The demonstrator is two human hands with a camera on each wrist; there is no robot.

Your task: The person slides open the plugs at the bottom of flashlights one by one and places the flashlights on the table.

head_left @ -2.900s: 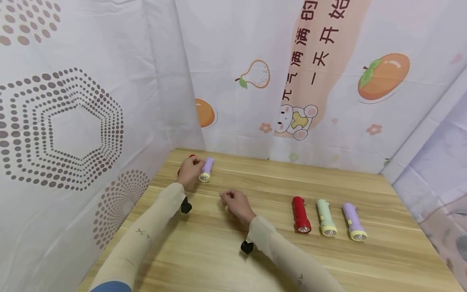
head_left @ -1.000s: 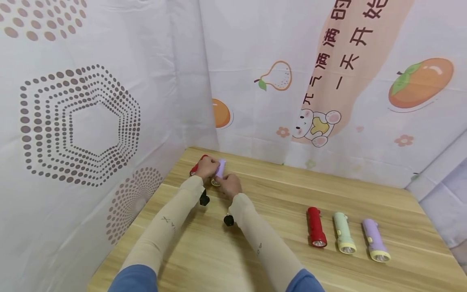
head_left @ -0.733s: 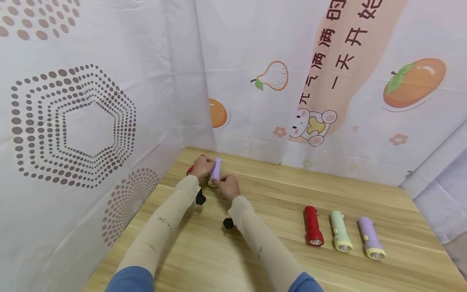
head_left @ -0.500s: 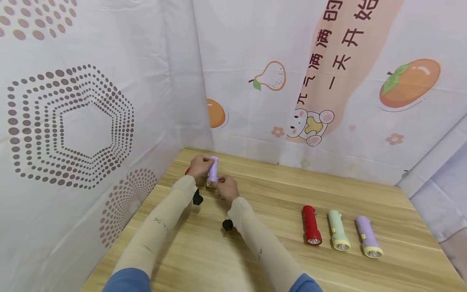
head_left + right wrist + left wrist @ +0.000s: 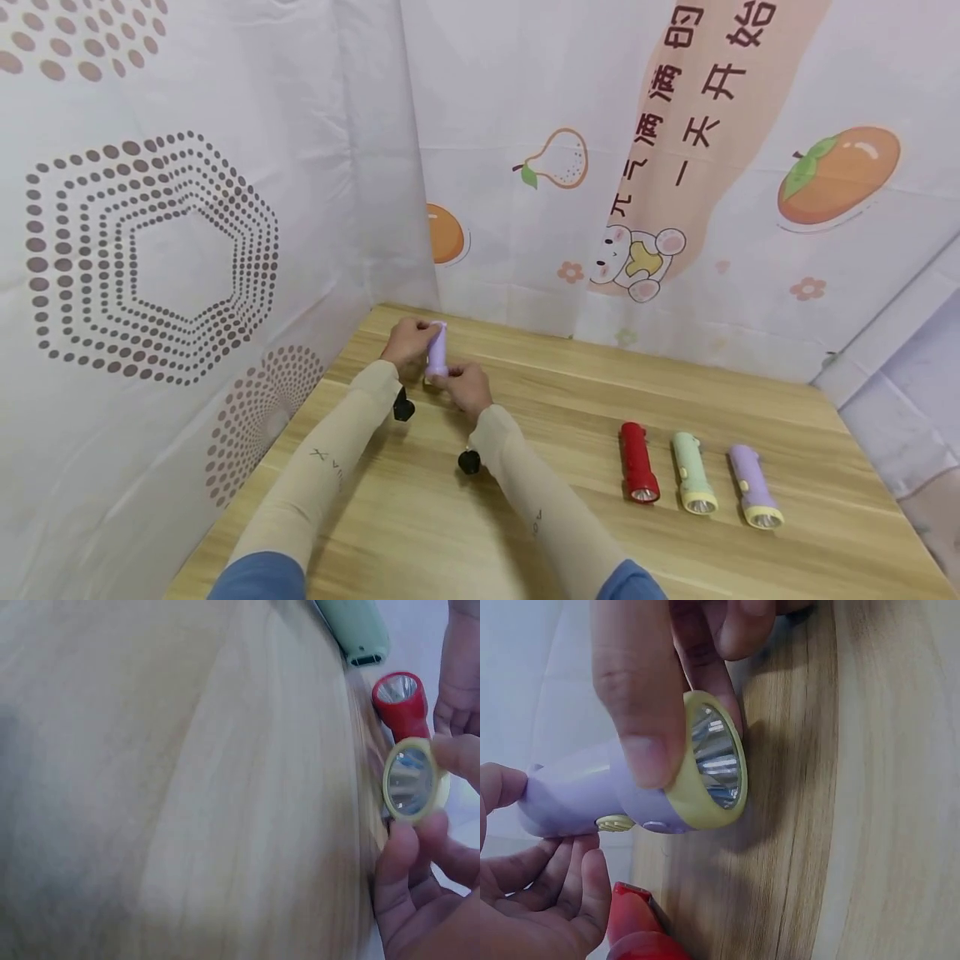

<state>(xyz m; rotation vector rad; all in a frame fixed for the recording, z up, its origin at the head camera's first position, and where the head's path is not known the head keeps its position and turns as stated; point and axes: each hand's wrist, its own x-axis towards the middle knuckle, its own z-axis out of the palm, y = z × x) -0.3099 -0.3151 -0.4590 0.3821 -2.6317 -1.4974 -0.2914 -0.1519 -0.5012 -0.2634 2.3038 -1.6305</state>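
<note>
My left hand holds the tail end of a purple flashlight at the far left of the table. With thumb and fingers my right hand pinches its yellow-rimmed head. In the left wrist view, the purple flashlight is tilted with its clear lens towards the wood; whether the rim touches is unclear. Beside it lies a red flashlight, hidden behind my left hand in the head view. The right wrist view catches that red flashlight and a green flashlight partly cut off.
Across the right half of the wooden table lie a red flashlight, a green flashlight and another purple flashlight, side by side, heads towards me. Printed white curtains hang along the left and back edges.
My right hand has come left and taken hold of the purple flashlight's head. Since about a second ago, both hands have tipped the flashlight up from lying, tail raised.
</note>
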